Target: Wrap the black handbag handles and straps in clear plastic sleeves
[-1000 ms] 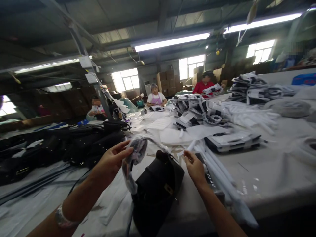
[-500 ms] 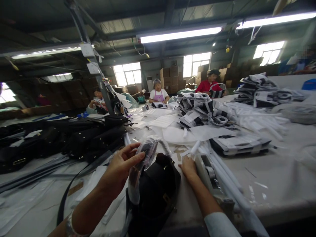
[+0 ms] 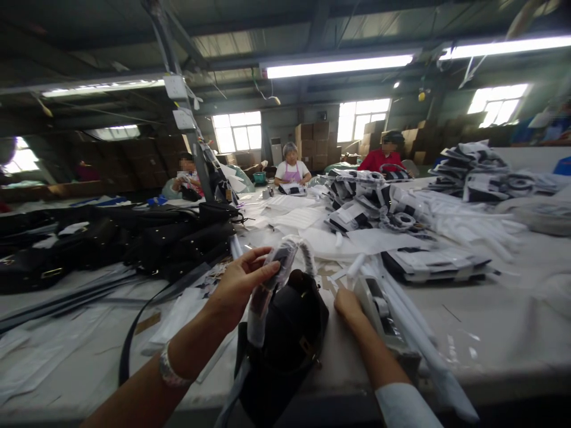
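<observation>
A small black handbag stands at the table's near edge in front of me. Its handle is wrapped in white translucent film and arches above it. My left hand is closed round the left side of that wrapped handle. My right hand rests on the table just right of the bag, beside a tape dispenser; its fingers are curled and what they hold, if anything, is hidden.
A heap of black bags and loose straps lies to the left. White rolled tubes, paper sheets and stacks of packed items cover the right and the back. Three people sit at the table's far end.
My right hand dropped from mid-air to the table beside the dispenser. My left hand shifted right and slightly up with the wrapped handle. The view shifted left.
</observation>
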A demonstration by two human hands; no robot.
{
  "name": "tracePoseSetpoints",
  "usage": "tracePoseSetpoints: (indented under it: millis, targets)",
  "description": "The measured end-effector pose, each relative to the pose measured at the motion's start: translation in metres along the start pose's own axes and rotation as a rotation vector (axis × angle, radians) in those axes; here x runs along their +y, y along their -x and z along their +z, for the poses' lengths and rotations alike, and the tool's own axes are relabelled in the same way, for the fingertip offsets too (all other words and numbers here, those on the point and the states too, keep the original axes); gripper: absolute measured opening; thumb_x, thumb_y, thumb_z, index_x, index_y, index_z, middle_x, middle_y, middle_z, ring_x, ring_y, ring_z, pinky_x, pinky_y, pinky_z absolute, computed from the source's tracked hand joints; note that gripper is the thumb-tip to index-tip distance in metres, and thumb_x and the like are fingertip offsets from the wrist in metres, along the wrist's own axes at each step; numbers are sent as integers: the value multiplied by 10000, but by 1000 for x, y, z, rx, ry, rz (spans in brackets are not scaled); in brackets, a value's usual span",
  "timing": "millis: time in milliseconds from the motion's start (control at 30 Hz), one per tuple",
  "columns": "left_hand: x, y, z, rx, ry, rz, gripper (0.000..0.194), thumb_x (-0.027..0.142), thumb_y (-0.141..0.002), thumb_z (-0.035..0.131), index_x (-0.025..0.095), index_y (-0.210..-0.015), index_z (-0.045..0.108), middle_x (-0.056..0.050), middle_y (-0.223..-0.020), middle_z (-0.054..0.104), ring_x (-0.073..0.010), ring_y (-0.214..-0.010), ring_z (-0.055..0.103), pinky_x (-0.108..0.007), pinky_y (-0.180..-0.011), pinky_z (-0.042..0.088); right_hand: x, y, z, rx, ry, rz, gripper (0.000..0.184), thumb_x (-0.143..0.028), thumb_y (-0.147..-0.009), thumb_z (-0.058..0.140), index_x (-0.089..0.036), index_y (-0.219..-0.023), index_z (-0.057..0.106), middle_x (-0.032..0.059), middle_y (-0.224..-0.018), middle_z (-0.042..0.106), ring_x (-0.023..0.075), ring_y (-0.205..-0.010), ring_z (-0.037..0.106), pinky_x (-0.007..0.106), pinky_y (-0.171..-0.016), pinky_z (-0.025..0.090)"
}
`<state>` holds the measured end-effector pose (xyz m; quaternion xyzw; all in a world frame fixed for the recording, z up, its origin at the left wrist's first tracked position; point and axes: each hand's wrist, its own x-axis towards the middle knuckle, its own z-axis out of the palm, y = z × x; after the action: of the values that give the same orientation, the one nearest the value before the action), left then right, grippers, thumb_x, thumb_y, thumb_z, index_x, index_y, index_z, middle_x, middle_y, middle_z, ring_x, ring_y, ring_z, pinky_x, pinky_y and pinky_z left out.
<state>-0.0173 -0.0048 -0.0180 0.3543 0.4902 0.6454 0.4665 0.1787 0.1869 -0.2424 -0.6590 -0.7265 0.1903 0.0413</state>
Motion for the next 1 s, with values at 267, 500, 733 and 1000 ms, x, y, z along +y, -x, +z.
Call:
tracePoseSetpoints:
  millis: [267, 500, 733, 1000]
  targets:
    - [0, 4, -2, 16, -43, 20, 476, 249, -634, 898, 176, -1063, 705, -35, -873, 777, -138, -681, 698, -217, -660, 528, -4, 4, -6, 89, -52, 5, 298, -319, -957, 612, -171, -1216, 601, 89, -1219, 629, 223, -1017, 649, 423, -858, 562]
    - [-2, 3, -4, 10, -49, 50, 495, 249, -625, 905, 151, -1064, 699, -44, -894, 768, -143, -753, 703, -216, -709, 536, -8, 6, -14, 97, -115, -28, 263, -325, -958, 610, -163, -1165, 624, 80, -1169, 651, 214, -991, 657, 417, -852, 561]
    - [-1, 5, -4, 21, -88, 57, 485, 252, -651, 889, 165, -1087, 694, -32, -869, 762, -131, -682, 688, -206, -635, 520, -9, 34, -17, 217, -251, -85, 179, -312, -957, 601, -156, -983, 683, 78, -1090, 691, 223, -1024, 648, 452, -928, 510]
    - [0, 7, -1, 28, -94, 42, 482, 261, -665, 881, 163, -1098, 693, -43, -896, 767, -137, -703, 692, -216, -657, 525, -13, 92, -60, 377, -718, -306, 332, -405, -970, 463, -190, -1065, 698, 112, -1043, 747, 271, -942, 703, 366, -847, 541]
